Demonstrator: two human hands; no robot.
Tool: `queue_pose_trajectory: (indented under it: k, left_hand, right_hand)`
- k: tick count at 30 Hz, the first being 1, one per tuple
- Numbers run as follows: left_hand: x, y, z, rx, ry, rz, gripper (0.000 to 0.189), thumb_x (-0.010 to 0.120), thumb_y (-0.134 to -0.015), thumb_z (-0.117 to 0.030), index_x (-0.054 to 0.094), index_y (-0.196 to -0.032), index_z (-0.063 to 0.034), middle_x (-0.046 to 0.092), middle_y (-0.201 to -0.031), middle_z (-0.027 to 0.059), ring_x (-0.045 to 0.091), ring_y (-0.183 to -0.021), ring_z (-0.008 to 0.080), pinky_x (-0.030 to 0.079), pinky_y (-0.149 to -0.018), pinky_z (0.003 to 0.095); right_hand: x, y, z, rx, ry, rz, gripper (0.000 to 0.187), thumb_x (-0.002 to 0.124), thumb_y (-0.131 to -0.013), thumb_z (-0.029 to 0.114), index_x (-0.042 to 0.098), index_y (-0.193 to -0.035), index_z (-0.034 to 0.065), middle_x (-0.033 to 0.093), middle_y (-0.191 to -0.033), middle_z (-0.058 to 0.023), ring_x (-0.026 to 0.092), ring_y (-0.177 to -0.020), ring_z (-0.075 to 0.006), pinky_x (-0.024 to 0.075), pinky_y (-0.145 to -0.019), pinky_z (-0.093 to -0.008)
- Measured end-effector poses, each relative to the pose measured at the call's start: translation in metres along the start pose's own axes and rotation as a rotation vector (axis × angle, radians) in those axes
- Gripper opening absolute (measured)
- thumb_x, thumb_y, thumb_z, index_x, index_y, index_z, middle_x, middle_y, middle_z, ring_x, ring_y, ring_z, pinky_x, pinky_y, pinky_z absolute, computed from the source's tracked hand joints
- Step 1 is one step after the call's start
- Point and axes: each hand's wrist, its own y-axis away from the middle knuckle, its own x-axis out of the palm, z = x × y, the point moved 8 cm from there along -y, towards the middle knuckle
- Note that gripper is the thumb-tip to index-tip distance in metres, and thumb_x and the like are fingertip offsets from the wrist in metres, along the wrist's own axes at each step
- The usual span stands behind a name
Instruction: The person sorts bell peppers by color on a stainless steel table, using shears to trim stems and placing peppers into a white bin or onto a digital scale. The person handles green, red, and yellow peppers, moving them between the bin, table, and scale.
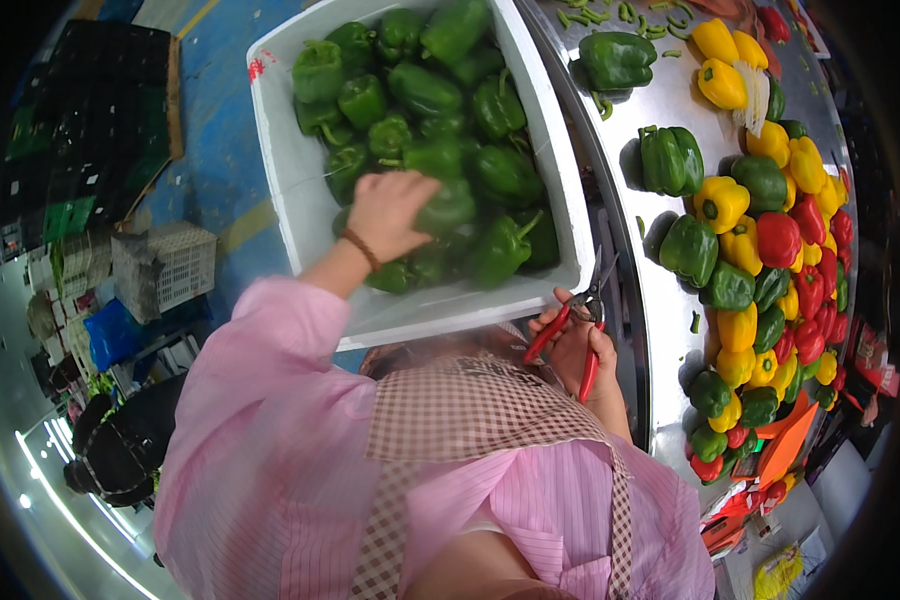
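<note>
My left hand (394,214), with a braided bracelet at the wrist, reaches into a white foam box (580,225) of green bell peppers. Its fingers lie against a blurred green bell pepper (448,206); whether they grip it cannot be told. Just outside the box's near right corner, my right hand (581,349) holds red-handled pruning shears (586,311), blades pointing away and slightly apart. Another green pepper (499,251) with a long stem lies in the near part of the box. Right of the box, several green peppers stand on a metal table (607,142), the nearest one (688,250) at its left side.
Yellow peppers (722,204), red peppers (778,240) and more green ones crowd the table's right side. Cut stems (634,15) lie at its far end. A white plastic crate (187,266) and stacked dark crates (97,112) stand left on the floor. Another person (124,450) is at lower left.
</note>
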Motion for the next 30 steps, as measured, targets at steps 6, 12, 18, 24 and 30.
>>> queue_pose_trajectory:
  k: [6,12,18,24,30]
  left_hand:
    - [-0.064,-0.011,0.071,-0.309,-0.068,-0.421,0.08,0.086,-0.065,-0.026,0.052,-0.135,-0.0126,0.055,-0.135,0.012,0.05,-0.124,0.0317,0.037,-0.103,0.0474]
    - [0.029,-0.012,-0.012,-0.172,0.401,-0.014,0.071,0.079,-0.073,-0.036,0.054,-0.13,-0.0009,0.063,-0.121,0.022,0.057,-0.117,0.0379,0.046,-0.099,0.0431]
    - [0.117,-0.006,-0.073,-0.232,0.778,0.287,0.108,0.084,-0.066,-0.042,0.03,-0.148,0.0017,0.049,-0.138,0.0289,0.051,-0.128,0.0385,0.041,-0.107,0.0409]
    - [0.054,-0.002,-0.03,-0.262,0.858,0.046,0.095,0.089,-0.064,-0.023,0.038,-0.141,0.0025,0.06,-0.126,0.019,0.059,-0.115,0.0284,0.047,-0.1,0.0364]
    - [-0.036,-0.009,0.084,-0.5,0.581,-0.467,0.099,0.087,-0.066,-0.03,0.034,-0.145,0.0001,0.057,-0.131,0.0234,0.058,-0.119,0.0373,0.046,-0.102,0.0406]
  right_hand:
    - [-0.012,-0.005,0.003,-0.062,-0.035,-0.011,0.087,0.071,-0.078,0.052,0.04,-0.145,0.0043,0.062,-0.115,-0.0145,0.06,-0.112,-0.0322,0.0427,-0.105,-0.0457]
    - [-0.017,-0.006,0.005,-0.081,-0.039,-0.012,0.086,0.068,-0.081,0.052,0.04,-0.146,0.0039,0.063,-0.116,-0.0143,0.061,-0.112,-0.0319,0.0433,-0.104,-0.0455]
    - [-0.018,-0.005,0.005,-0.085,-0.046,-0.004,0.084,0.067,-0.082,0.052,0.04,-0.146,0.0037,0.063,-0.117,-0.0146,0.06,-0.114,-0.032,0.044,-0.104,-0.0455]
    - [-0.022,-0.004,0.008,-0.104,-0.042,-0.001,0.084,0.067,-0.083,0.051,0.04,-0.146,0.0035,0.062,-0.117,-0.0148,0.061,-0.113,-0.0318,0.0443,-0.104,-0.0452]
    - [-0.025,-0.004,0.009,-0.097,-0.029,-0.037,0.085,0.068,-0.08,0.052,0.04,-0.145,0.0039,0.062,-0.116,-0.0164,0.06,-0.112,-0.0322,0.0463,-0.098,-0.046]
